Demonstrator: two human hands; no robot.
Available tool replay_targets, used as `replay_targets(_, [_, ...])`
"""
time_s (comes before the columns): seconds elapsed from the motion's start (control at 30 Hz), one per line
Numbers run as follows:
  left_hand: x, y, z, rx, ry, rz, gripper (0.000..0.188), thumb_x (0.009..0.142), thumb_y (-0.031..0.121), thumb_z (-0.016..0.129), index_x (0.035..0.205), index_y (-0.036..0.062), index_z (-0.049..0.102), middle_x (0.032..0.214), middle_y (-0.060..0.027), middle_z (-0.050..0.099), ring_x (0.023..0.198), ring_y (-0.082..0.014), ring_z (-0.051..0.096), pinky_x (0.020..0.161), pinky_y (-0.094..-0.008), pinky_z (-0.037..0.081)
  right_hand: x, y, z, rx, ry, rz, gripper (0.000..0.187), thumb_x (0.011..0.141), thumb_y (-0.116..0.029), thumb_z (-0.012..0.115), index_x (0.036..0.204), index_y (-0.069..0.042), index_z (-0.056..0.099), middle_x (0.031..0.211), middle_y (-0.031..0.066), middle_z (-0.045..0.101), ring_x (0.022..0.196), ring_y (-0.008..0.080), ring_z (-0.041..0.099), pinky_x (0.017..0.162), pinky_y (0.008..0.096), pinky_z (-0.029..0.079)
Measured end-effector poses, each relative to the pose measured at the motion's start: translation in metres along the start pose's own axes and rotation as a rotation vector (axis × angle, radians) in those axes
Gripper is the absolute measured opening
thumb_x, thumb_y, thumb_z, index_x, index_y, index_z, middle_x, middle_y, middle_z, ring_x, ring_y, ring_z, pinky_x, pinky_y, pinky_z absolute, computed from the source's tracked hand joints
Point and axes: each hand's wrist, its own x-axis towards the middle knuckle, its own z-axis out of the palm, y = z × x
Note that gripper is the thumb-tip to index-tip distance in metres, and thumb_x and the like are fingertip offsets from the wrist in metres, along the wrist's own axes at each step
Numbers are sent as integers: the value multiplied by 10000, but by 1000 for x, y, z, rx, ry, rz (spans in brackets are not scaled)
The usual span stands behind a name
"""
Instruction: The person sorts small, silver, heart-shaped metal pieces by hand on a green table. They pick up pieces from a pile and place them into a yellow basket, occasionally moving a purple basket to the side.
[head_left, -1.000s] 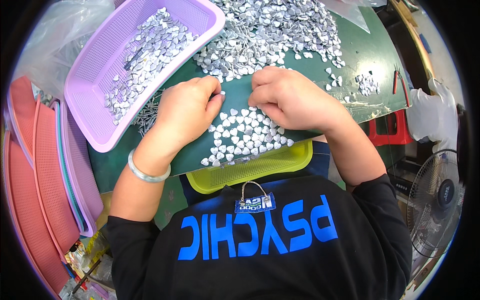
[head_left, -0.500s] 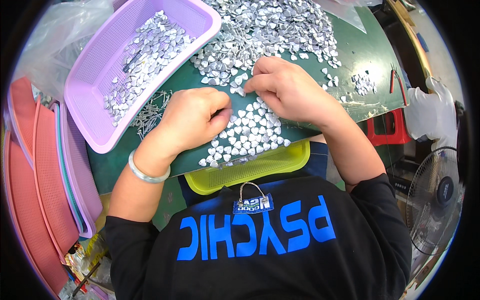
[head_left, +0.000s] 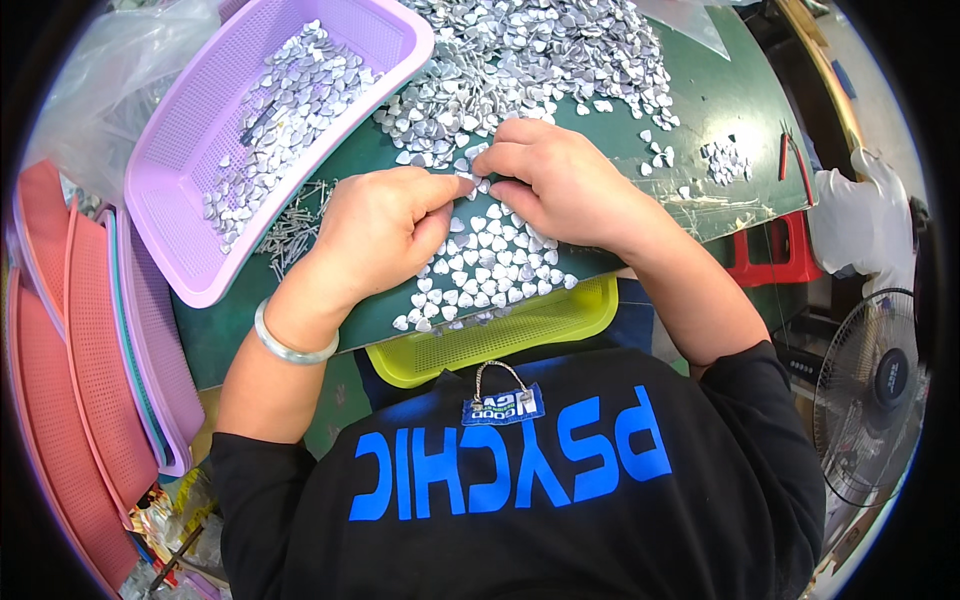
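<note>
Over the green tabletop my two hands meet among small silver heart-shaped pieces. My left hand (head_left: 385,222) has its index finger stretched to the right, its tip against a piece by the right hand's fingers; the thumb is apart from it and the other fingers are curled out of sight. My right hand (head_left: 555,180) is bent, with index finger and thumb closing about a heart-shaped piece (head_left: 483,186). A spread layer of heart-shaped pieces (head_left: 490,268) lies below the hands, near the table's edge. Beyond them rises a big heap of the same pieces (head_left: 540,60).
A purple basket (head_left: 165,225) with more hearts stands at left, beside a pile of nails (head_left: 292,232). A yellow-green basket (head_left: 430,370) sits under the table's edge. Stacked baskets (head_left: 90,350) are far left; pliers (head_left: 790,165), a red stool (head_left: 775,255) and a fan (head_left: 870,390) are at right.
My left index finger has stretched out to the right toward the right hand. The right hand has shifted slightly left and nearer, so the hands now nearly touch.
</note>
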Motion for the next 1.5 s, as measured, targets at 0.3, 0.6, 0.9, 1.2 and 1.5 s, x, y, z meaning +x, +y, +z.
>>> replay_targets(0.3, [-1,2,-5,8,-67,41,191,737,-3,614,885,60,716,662,-95,597,567,-239,592,523,-330,464,-4,1,-2,-2,9,5,137,769,-30,643,905,-49,647,832,92,560,807,312,581,696,397,481])
replay_targets(0.6, [-1,0,-3,-40,-28,-84,140,742,65,597,822,88,710,725,-93,644,650,-292,637,583,-369,515,-7,3,-5,67,51,-24,126,777,21,621,878,-37,670,846,87,583,810,290,595,692,370,488])
replay_targets(0.9, [0,1,-4,-6,-55,-78,157,751,72,598,860,83,710,770,-104,663,692,-304,650,616,-384,526,0,6,-1,-2,30,-17,81,782,-42,651,859,-52,675,822,89,578,808,296,597,693,387,491])
replay_targets(1.2, [2,-2,1,45,39,-74,228,779,-21,584,971,21,701,776,-135,653,599,-211,621,564,-305,481,-4,6,-8,-5,-35,-17,65,807,-23,617,863,-13,649,815,105,571,791,317,585,686,391,483])
replay_targets(1.5, [13,5,4,135,-26,-153,158,804,81,678,961,68,675,701,-99,618,558,-221,587,544,-309,469,-6,15,-8,24,41,58,99,826,-31,596,897,-22,664,849,115,598,833,321,605,728,387,498])
